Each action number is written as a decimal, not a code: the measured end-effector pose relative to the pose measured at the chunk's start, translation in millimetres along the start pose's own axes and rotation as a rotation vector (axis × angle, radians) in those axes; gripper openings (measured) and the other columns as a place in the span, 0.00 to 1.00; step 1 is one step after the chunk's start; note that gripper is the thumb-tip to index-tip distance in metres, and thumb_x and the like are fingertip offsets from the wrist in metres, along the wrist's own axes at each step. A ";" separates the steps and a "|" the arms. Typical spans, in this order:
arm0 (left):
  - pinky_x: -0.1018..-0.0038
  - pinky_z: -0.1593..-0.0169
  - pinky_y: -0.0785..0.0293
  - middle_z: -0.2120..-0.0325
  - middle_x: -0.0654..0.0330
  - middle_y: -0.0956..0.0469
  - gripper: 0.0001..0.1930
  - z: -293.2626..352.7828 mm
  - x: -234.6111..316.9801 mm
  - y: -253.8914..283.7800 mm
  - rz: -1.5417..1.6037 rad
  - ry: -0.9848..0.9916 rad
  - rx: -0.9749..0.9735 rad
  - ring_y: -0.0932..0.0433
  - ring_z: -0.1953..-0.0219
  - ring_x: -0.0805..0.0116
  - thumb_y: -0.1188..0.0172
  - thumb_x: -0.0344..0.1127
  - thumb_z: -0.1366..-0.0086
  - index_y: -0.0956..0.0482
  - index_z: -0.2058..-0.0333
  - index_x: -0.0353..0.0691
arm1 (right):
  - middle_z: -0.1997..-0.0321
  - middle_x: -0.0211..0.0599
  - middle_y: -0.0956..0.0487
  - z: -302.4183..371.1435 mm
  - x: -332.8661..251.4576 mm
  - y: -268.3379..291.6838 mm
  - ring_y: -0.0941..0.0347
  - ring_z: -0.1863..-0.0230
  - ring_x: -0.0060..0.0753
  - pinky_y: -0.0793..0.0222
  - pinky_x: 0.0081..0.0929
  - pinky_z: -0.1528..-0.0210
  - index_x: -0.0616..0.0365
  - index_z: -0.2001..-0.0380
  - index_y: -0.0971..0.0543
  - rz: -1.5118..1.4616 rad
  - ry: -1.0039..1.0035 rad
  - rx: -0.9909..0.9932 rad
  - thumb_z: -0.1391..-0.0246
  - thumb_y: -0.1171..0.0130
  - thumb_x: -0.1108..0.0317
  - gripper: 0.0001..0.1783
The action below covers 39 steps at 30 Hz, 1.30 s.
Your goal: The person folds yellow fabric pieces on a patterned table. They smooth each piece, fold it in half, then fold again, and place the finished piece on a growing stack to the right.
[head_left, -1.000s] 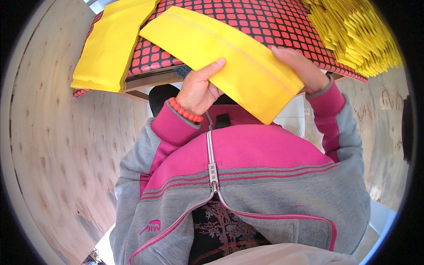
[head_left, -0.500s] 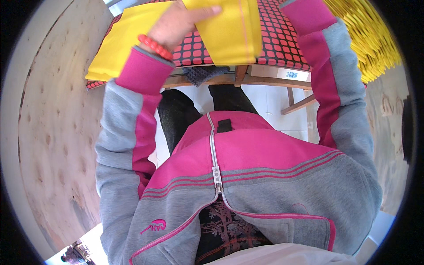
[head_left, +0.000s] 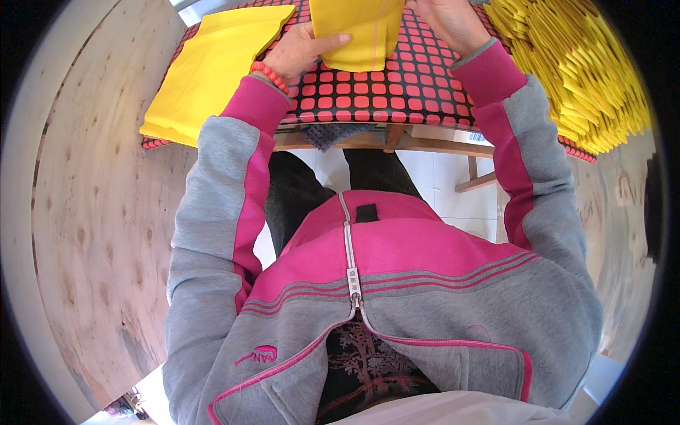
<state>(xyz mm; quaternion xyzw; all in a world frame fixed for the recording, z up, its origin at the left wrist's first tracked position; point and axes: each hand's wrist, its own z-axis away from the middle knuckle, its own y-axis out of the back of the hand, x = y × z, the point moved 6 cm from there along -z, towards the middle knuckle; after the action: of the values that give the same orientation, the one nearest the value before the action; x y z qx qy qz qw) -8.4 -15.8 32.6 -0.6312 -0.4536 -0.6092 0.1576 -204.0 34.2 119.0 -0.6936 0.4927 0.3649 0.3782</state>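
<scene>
A folded yellow sheet (head_left: 354,42) hangs over the table's near part, its upper end cut off by the picture's top edge. My left hand (head_left: 301,53) grips its left side, thumb lying on top and the fingers hidden behind it. At the sheet's upper right edge, my right hand (head_left: 453,25) is closed with its fingertips pinched against it, partly out of view. To the left of my left hand lies a flat yellow stack (head_left: 216,71) of the same material. On the far right, beyond my right wrist, many folded yellow pieces (head_left: 577,78) overlap in a fanned pile.
A black cloth with red squares (head_left: 411,95) covers the table. Under its near edge run a wooden rail (head_left: 439,146) and a dark grey cloth (head_left: 329,134). Wooden boards (head_left: 99,212) rise on the left, and another stands on the right.
The yellow sheet has moved away from me and slightly left. My left hand has shifted down and right, its thumb now on the sheet. My right hand has come into view beside it.
</scene>
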 end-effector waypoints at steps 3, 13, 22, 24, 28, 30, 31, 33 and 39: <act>0.73 0.43 0.25 0.49 0.62 0.17 0.20 -4.5 -0.4 1.7 0.178 -0.075 -0.044 0.19 0.49 0.73 0.36 0.39 0.29 0.21 0.43 0.36 | 0.37 0.40 0.23 -2.8 -4.8 3.4 0.25 0.39 0.31 0.29 0.31 0.38 0.66 0.34 0.31 0.105 0.045 -0.016 0.26 0.55 0.67 0.23; 0.72 0.43 0.21 0.44 0.58 0.20 0.26 3.2 -17.9 -1.5 0.357 0.156 -0.137 0.19 0.47 0.70 0.37 0.39 0.28 0.30 0.36 0.33 | 0.43 0.38 0.19 -2.1 70.4 35.4 0.20 0.45 0.30 0.22 0.28 0.45 0.63 0.40 0.26 -0.154 -0.263 0.008 0.25 0.54 0.66 0.18; 0.76 0.51 0.20 0.52 0.57 0.17 0.25 14.0 -43.9 23.0 0.028 0.531 -0.128 0.17 0.54 0.72 0.35 0.38 0.32 0.26 0.42 0.29 | 0.43 0.46 0.19 36.1 112.5 51.1 0.20 0.44 0.31 0.24 0.29 0.37 0.66 0.40 0.28 -0.023 -0.686 0.094 0.30 0.45 0.60 0.23; 0.76 0.53 0.20 0.55 0.55 0.17 0.27 16.6 -30.1 33.5 -0.467 0.433 -0.091 0.17 0.57 0.73 0.32 0.41 0.34 0.25 0.44 0.28 | 0.45 0.46 0.19 41.5 104.7 51.1 0.19 0.45 0.32 0.23 0.29 0.39 0.67 0.41 0.27 0.117 -0.730 0.030 0.31 0.43 0.58 0.25; 0.65 0.53 0.21 0.52 0.44 0.18 0.32 34.6 6.7 34.9 -1.041 0.140 0.183 0.16 0.56 0.56 0.28 0.45 0.40 0.24 0.45 0.28 | 0.49 0.46 0.17 39.4 93.6 56.6 0.18 0.49 0.32 0.21 0.27 0.44 0.67 0.44 0.26 0.287 -0.753 -0.089 0.33 0.40 0.54 0.27; 0.56 0.43 0.26 0.43 0.39 0.24 0.30 36.8 16.8 20.6 -1.166 -0.013 0.238 0.23 0.46 0.43 0.34 0.44 0.35 0.26 0.41 0.31 | 0.52 0.41 0.16 34.6 92.7 65.8 0.17 0.51 0.30 0.20 0.25 0.48 0.65 0.47 0.23 0.370 -0.724 -0.088 0.33 0.40 0.54 0.24; 0.54 0.40 0.28 0.42 0.40 0.25 0.28 36.3 22.4 10.1 -1.147 -0.153 0.268 0.24 0.44 0.43 0.35 0.43 0.34 0.26 0.41 0.31 | 0.53 0.40 0.16 27.3 91.7 70.2 0.17 0.52 0.29 0.20 0.25 0.49 0.63 0.48 0.23 0.409 -0.652 -0.082 0.33 0.40 0.54 0.23; 0.49 0.35 0.34 0.41 0.40 0.27 0.25 39.1 25.8 -17.2 -1.127 -0.323 0.297 0.26 0.42 0.44 0.38 0.41 0.32 0.26 0.42 0.31 | 0.55 0.37 0.16 8.5 91.0 79.8 0.17 0.54 0.27 0.20 0.24 0.50 0.60 0.49 0.21 0.505 -0.524 -0.052 0.33 0.41 0.55 0.20; 0.47 0.28 0.45 0.32 0.40 0.38 0.27 46.6 10.9 -43.9 -0.953 -0.247 0.048 0.39 0.29 0.43 0.47 0.42 0.27 0.34 0.35 0.33 | 0.52 0.40 0.17 -55.5 92.9 48.7 0.19 0.50 0.34 0.24 0.30 0.48 0.63 0.50 0.21 0.747 0.179 -0.221 0.31 0.45 0.59 0.18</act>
<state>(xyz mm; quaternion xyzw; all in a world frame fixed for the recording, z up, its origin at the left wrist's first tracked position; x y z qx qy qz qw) -14.5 47.1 17.4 -0.4171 -0.7210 -0.5236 -0.1789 -220.2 -63.8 54.1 -0.5321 0.6998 0.4664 0.0983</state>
